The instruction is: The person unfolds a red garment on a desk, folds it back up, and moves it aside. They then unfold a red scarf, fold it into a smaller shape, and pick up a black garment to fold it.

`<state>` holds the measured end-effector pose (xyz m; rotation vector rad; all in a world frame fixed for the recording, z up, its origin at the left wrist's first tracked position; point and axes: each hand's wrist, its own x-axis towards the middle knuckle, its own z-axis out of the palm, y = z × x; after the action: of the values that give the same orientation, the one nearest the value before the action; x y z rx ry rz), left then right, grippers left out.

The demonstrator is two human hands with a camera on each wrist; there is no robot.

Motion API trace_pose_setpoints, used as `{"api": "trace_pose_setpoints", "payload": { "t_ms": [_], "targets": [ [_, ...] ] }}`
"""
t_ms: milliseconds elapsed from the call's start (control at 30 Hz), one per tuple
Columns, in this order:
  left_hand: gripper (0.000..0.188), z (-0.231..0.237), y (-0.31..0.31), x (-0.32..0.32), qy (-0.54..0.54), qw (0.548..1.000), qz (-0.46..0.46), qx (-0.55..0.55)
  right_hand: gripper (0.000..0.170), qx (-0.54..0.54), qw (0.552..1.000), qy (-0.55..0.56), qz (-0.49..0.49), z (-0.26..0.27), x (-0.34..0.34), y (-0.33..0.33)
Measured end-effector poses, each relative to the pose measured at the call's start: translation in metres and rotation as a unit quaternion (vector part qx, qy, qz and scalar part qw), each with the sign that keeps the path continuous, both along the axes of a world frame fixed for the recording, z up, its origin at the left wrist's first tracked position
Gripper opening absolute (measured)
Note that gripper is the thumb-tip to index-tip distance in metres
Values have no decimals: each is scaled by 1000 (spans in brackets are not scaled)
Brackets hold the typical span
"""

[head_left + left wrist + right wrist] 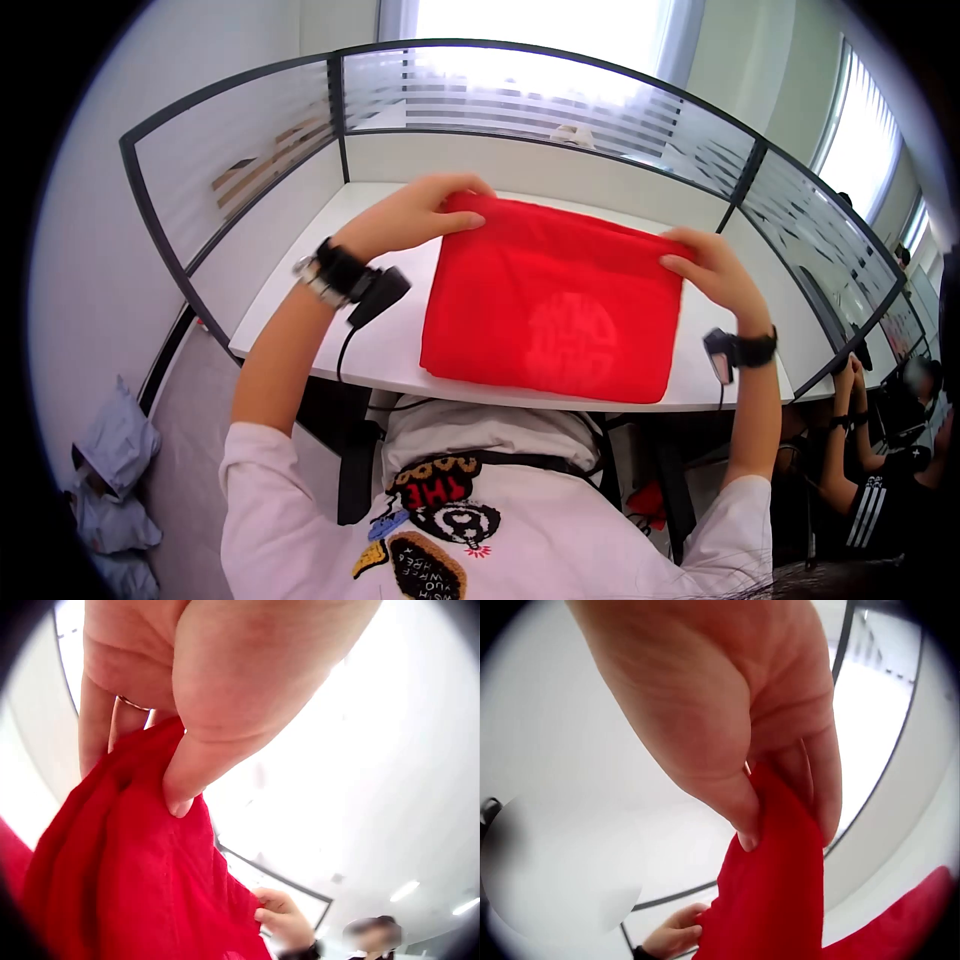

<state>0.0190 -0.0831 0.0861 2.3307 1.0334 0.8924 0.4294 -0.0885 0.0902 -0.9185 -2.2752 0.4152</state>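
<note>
A red cloth bag point(560, 300) with a round, paler emblem low on its front hangs between both hands, over the desk's front part. Its upper left corner is pinched by my left hand point(425, 215), thumb in front and fingers behind. My right hand point(715, 275) pinches the upper right corner the same way. In the left wrist view the left thumb point(184, 780) presses into loose folds of the red fabric point(142, 862). Seen from the right wrist, the right hand point(727, 712) grips a narrow edge of the fabric point(772, 877).
The white desk point(385, 340) is bounded by a low partition point(540, 155) with striped glass panels. A cable point(343, 360) runs down from the left wrist camera. Another person point(870, 470) sits at the right. Pale blue cloth or bags point(115, 440) lie at the far left.
</note>
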Motion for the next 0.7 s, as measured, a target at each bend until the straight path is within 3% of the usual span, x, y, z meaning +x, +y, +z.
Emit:
{"api": "trace_pose_setpoints", "payload": {
  "t_ms": [167,267,333,467,533,567,700],
  "targets": [
    [24,-72,87,10,126,988,33,-86,22,-125,973,-190,-41,-55,-9,84],
    [27,-76,94,10,129,984,44,-113,23,-194,968,-152,-40,-64,-9,99],
    [29,-71,94,5,64,982,8,-177,25,-240,965,-105,6,-60,-2,102],
    [33,-66,96,1,32,981,9,-191,31,-237,970,-46,1,-59,4,106],
    [35,-70,96,1,83,970,62,-219,30,-250,966,-69,-10,-62,4,108],
    [36,-74,96,1,60,971,53,-224,29,-259,961,-97,-18,-67,4,110],
    [38,-85,96,-12,40,976,29,-210,32,-288,957,-35,-15,-80,3,109]
  ]
}}
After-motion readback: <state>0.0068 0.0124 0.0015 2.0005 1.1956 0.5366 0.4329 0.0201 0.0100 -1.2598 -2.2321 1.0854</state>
